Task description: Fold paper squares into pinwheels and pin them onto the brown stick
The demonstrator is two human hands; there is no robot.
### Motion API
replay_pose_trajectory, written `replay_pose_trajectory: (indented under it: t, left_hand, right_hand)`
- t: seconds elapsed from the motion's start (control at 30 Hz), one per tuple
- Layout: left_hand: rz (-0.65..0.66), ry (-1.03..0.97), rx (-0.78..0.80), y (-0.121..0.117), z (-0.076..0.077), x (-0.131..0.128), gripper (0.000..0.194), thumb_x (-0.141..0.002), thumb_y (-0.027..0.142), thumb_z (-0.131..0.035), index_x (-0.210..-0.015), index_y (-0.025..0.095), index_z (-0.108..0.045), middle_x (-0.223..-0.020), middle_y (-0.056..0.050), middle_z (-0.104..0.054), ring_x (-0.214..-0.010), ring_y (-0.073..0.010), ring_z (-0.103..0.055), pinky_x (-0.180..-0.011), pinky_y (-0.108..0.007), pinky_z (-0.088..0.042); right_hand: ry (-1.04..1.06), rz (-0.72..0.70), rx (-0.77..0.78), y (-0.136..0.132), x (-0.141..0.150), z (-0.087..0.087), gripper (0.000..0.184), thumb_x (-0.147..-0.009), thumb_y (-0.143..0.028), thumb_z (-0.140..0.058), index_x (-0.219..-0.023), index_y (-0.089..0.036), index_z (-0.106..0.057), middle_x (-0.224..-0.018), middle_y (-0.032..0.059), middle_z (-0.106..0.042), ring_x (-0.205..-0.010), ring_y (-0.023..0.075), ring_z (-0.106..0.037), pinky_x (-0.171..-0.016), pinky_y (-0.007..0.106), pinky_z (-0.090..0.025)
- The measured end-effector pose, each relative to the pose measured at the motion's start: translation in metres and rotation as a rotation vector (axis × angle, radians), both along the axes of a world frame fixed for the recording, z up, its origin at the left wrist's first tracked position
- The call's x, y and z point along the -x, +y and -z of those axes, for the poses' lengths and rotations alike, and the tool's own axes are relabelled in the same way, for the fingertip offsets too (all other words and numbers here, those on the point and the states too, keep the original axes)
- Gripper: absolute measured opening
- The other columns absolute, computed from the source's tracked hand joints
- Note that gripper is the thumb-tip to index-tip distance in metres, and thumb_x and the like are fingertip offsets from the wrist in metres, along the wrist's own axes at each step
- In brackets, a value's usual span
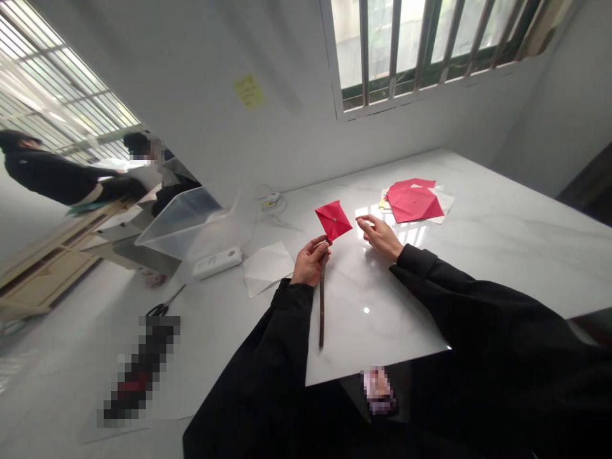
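Observation:
A red paper pinwheel (336,224) with a small pale pin at its centre is fixed to the top of a thin dark brown stick (322,306). Just below the paper, my left hand (310,261) is closed around the stick, which hangs down over the marble-patterned table. To the right of the pinwheel, my right hand (380,237) is raised with its fingers loosely bent and apart. Its fingertips are close to the paper's right corner, and nothing shows between them.
Red folded sheets (415,201) lie over pale ones at the back right of the table (516,248). To my left are white paper (268,268), a white oblong device (218,262), scissors (165,304) and a clear plastic bin (186,220). People sit farther left.

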State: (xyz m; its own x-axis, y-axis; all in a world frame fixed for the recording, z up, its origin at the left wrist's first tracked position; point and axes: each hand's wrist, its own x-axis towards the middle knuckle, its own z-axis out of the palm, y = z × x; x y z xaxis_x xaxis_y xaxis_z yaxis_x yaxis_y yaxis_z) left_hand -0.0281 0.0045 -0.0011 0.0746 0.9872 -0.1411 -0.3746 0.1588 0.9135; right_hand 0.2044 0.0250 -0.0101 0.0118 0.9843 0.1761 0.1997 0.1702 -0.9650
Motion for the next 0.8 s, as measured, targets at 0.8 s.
replay_pose_trajectory:
  t: [0.8]
  left_hand:
    - [-0.026,-0.020,0.008,0.0025,0.0057,0.0024,0.058,-0.058,0.031,-0.104,-0.105,0.015,-0.074,-0.084,0.000,-0.073,-0.068,-0.0059,-0.067,-0.068,-0.017,-0.055]
  right_hand:
    - [-0.259,-0.152,0.067,0.0028,-0.0067,-0.0004,0.086,-0.096,-0.085,-0.036,-0.057,-0.017,-0.072,-0.052,0.0031,-0.051,-0.054,0.0146,-0.050,-0.067,0.032,-0.042]
